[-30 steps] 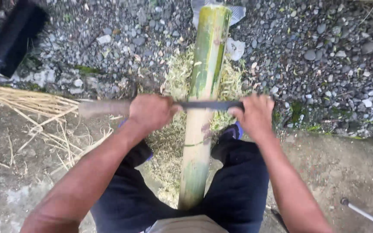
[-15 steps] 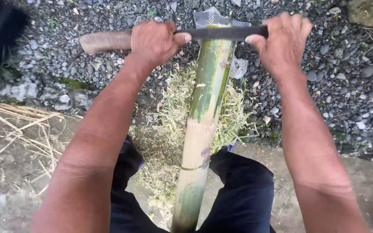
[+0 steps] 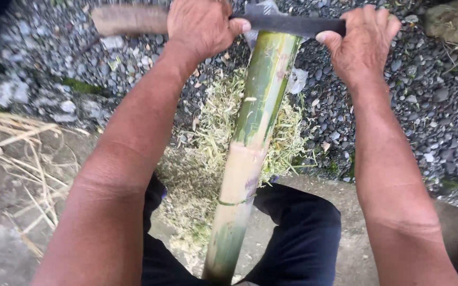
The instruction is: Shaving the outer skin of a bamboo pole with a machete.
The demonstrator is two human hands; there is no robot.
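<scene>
A long green bamboo pole (image 3: 250, 137) runs from between my legs away over the gravel; its near half is scraped pale. A big knife lies crosswise on the pole's far end, with a dark blade (image 3: 292, 24) and a wooden handle (image 3: 128, 20). My left hand (image 3: 200, 26) grips the knife where handle meets blade. My right hand (image 3: 364, 45) holds the blade's other end, to the right of the pole.
A heap of pale green shavings (image 3: 213, 137) lies around the pole. Grey gravel (image 3: 425, 95) covers the far ground. Dry straw stalks (image 3: 11, 153) lie at left on bare earth. My dark trousers (image 3: 298, 238) flank the pole.
Both hands pushed the knife away along the pole, from near my knees to its far end. The view has followed forward.
</scene>
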